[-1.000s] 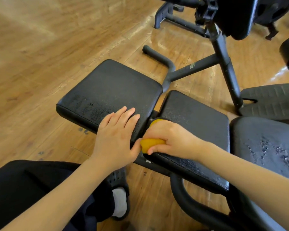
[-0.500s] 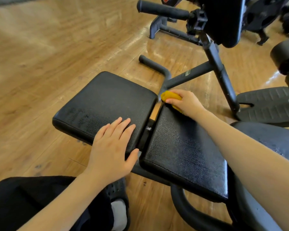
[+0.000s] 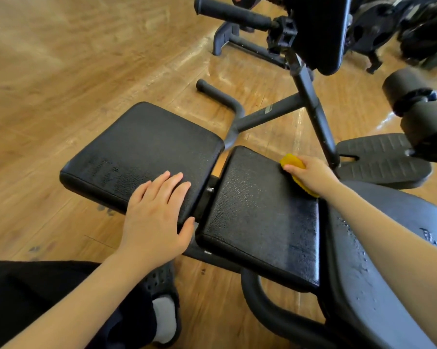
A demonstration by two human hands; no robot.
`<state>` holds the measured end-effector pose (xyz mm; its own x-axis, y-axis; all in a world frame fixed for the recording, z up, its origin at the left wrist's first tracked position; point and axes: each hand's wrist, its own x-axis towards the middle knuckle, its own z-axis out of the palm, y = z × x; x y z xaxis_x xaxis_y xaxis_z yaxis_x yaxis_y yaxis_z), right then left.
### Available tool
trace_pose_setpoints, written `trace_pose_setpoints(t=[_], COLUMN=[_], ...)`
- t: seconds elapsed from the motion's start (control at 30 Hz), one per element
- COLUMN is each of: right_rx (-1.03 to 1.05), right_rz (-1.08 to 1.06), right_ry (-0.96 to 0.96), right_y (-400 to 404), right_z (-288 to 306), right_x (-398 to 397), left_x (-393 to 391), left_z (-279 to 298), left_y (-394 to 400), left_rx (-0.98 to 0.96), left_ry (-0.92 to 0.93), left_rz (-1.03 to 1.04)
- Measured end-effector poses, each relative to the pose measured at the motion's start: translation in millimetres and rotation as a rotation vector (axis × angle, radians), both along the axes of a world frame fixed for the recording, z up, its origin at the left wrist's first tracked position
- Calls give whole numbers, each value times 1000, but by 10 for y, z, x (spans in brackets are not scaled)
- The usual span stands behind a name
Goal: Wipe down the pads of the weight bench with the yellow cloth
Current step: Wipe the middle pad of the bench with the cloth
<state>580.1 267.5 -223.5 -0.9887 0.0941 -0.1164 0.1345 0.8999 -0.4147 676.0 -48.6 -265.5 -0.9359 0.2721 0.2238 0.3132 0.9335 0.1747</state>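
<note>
The cloth (image 3: 296,165) sits bunched at the far right corner of the right pad (image 3: 260,217), my right hand (image 3: 310,173) curled around it in a closed grip; my left hand (image 3: 157,212) lies flat, fingers straight, on the left pad (image 3: 137,149); wooden floor (image 3: 61,71) beneath.

A bunched yellow cloth (image 3: 296,170) lies on the far right corner of the black textured pad (image 3: 260,217).

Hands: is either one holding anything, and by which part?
The right hand grips the bunched yellow cloth from above. The left hand rests flat, holding nothing.
</note>
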Motion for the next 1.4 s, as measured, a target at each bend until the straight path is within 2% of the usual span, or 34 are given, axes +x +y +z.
trace_pose_setpoints(t=[0.17,0.23,0.4,0.5,0.83,1.03,1.23,1.33,1.4], right_rx=[33,9,-70,-150,-349,-316,-264,-372,-513], right_rz=[157,160,-23,-117,-466,-514,-451,-478,-480], right_ry=[44,20,-42,-13,120,72,-83,-162,-132], right_y=[-770,-787,-136,116,124,-217,-385,-315,-188], right_z=[-10,7,-8,-32,-278,-146,-42,36,163], right_x=[-402,-395,9,157,506,1088,1716,1939,1955], left_x=[12,9,5,-5,-1,-38,-42,-3,9], left_z=[-2,-1,-9,-5,-26,-15,-4,-21,-28], left_y=[-20,-53,-60,-50,-53,-47,9,14,11], left_rx=[-29,-49,-42,-25,18,46,30,16,1], left_ry=[-13,-9,-1,5,35,59,46,31,41], left_rz=[14,-1,-15,-18,-33,-15,-19,-33,-47])
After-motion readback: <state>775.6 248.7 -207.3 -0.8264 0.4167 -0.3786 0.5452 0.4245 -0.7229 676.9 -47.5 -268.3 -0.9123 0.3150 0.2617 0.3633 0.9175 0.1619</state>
